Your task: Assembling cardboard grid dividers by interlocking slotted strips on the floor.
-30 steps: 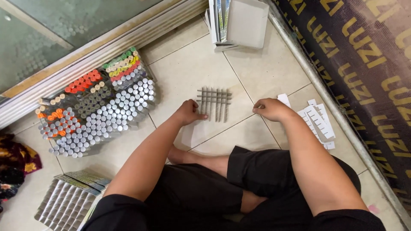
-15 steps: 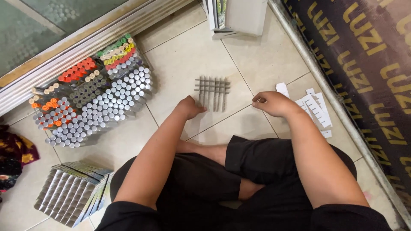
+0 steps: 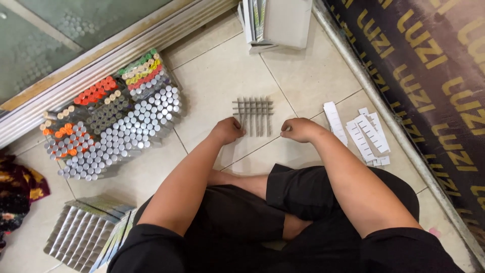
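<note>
- The floor [image 3: 217,76] is laid with pale square tiles with thin dark joints; the person sits on it in black shorts, legs folded.
- Along the upper left runs a metal door track [image 3: 101,65] with green-tinted glass behind it; on the right a dark banner with yellow lettering [image 3: 429,86] stands against the floor's edge.
- A small row of grey sticks [image 3: 253,115] lies on the tiles between the two hands: about six upright pieces side by side, crossed by two thin bars.
- The left hand [image 3: 228,130] is curled into a loose fist, knuckles on the tile, just beside the lower left corner of the row; whether it grips anything cannot be told.
- The right hand [image 3: 299,129] is likewise curled, its fingertips pinched at the row's lower right corner; what it grips, if anything, is hidden.
- Left of that, one large bundle of capped tubes [image 3: 111,121] stands on end, too many to count: mostly silver, with orange, red, yellow and green clusters.
- One flat pack of silver tubes [image 3: 81,232] lies at the lower left.
- Several white paper strips [image 3: 366,134] lie right of the right hand.
- One stack of white boxes [image 3: 278,20] sits at the top.
</note>
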